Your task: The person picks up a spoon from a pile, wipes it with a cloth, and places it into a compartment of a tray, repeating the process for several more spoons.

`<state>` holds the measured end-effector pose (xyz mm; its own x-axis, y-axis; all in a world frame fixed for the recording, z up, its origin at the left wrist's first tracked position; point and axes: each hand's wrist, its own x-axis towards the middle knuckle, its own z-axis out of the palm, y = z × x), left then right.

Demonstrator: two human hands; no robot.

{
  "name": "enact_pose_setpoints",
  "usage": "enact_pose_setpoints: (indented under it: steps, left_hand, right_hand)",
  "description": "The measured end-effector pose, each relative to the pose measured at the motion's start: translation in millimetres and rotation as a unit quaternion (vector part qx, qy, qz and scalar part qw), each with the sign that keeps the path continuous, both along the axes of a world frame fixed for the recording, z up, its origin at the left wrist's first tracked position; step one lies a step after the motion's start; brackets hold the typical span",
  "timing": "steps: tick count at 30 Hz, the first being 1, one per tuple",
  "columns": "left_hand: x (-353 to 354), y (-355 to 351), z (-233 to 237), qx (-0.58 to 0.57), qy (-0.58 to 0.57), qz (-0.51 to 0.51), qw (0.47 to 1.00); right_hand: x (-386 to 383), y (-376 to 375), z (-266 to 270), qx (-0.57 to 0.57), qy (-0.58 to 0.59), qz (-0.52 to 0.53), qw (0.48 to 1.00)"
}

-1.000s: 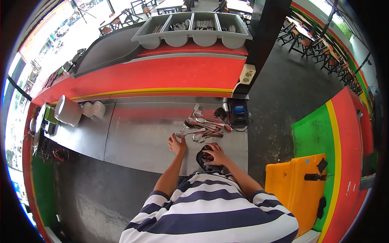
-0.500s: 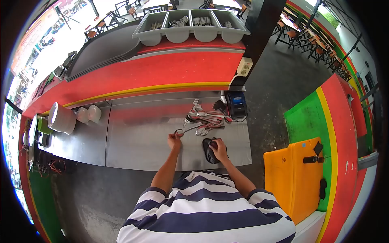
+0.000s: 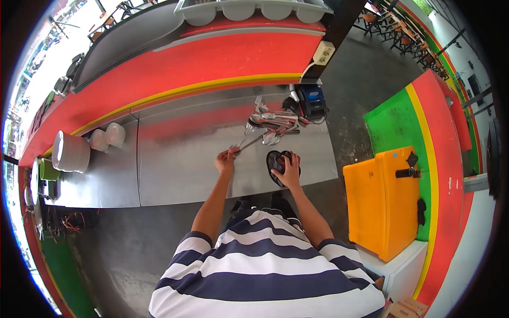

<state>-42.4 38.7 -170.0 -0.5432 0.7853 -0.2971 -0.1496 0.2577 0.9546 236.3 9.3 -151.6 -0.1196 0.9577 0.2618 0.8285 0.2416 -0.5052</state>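
My left hand [image 3: 225, 160] is closed on cutlery at the left side of a pile; at least one long-handled piece, a spoon [image 3: 250, 144] by its look, slants up from my fingers toward the pile. The loose heap of cutlery [image 3: 273, 122] has forks and spoons, some with dark or reddish handles. My right hand [image 3: 289, 170] is closed over a black rounded object [image 3: 274, 160] on the steel counter, fingers curled around a dark part of it. What kind of object it is I cannot make out.
The steel counter [image 3: 185, 159] runs below a red ledge [image 3: 212, 61]. A black-and-blue device [image 3: 312, 102] stands behind the pile. White bowls [image 3: 70, 152] are stacked at left. A grey cutlery holder [image 3: 238, 11] sits on the ledge; an orange box [image 3: 379, 199] is at right.
The view has tilted down and shifted slightly. My left hand's fingers have changed position on the cutlery; the spoon's bowl no longer shows clearly. My right hand has turned and covers the black object's right side.
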Motion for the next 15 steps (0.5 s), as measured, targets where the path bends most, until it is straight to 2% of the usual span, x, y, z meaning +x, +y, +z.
enact_pose_setpoints:
  steps: [3,9,12,15]
  left_hand:
    - [-8,-5,-2,-0.044,0.007,-0.019,0.999]
    - [-17,-30,0,-0.048,-0.063,-0.046,0.996]
    - [-27,-52,3,-0.093,0.036,-0.097,0.990]
    - [-36,-65,-6,-0.035,0.104,-0.134,0.985]
  right_hand:
    - [-7,-11,-8,-0.011,0.009,-0.033,0.999]
    - [-14,-28,-9,-0.030,0.025,-0.067,0.997]
    - [-16,-37,-3,-0.014,0.053,-0.095,0.994]
    - [-18,-43,8,-0.053,0.221,-0.151,0.962]
